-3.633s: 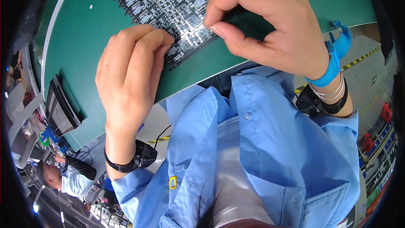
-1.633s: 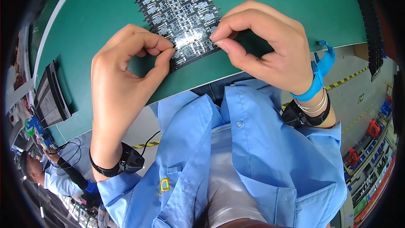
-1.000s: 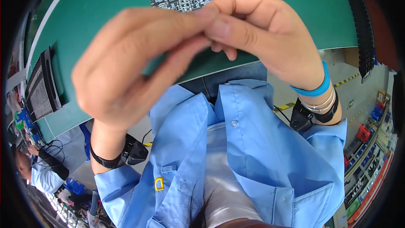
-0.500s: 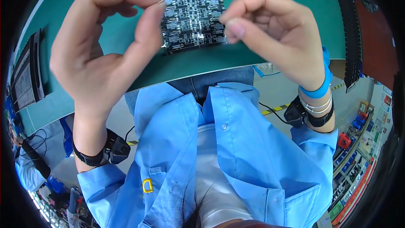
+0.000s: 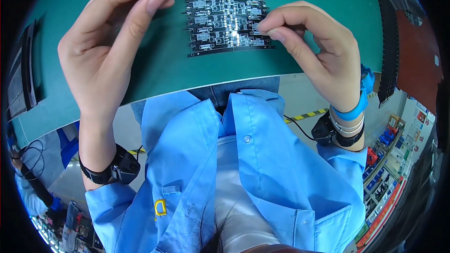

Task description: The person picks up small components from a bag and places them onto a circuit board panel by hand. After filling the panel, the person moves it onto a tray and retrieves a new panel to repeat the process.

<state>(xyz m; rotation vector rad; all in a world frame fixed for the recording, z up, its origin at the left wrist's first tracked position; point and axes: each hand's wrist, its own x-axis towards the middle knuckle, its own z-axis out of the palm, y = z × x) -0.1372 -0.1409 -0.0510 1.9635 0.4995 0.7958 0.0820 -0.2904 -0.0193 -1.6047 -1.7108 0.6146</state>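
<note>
A black circuit board panel [image 5: 215,21], carrying rows of small silvery parts and thin pins along both sides, lies flat on the green table mat [image 5: 154,68]. To the left of the panel hovers my left hand [image 5: 110,42]. Its thumb and index finger are apart, and nothing shows between them. Over the panel's right edge, my right hand [image 5: 314,49] has thumb and index finger in a pinch close to the side pins. Whatever sits between those fingertips is too small or hidden to make out.
Black slotted strips [image 5: 22,75] lie at the table's left side. Another long black strip [image 5: 389,47] runs along the right side, by a reddish-brown surface [image 5: 417,51]. The table's near edge is close to my body. Another person's arm [image 5: 35,182] shows at lower left.
My left thumb and index finger have parted, and the thin bit at their tips no longer shows. My right fingertips have moved slightly right and remain by the panel's right edge.
</note>
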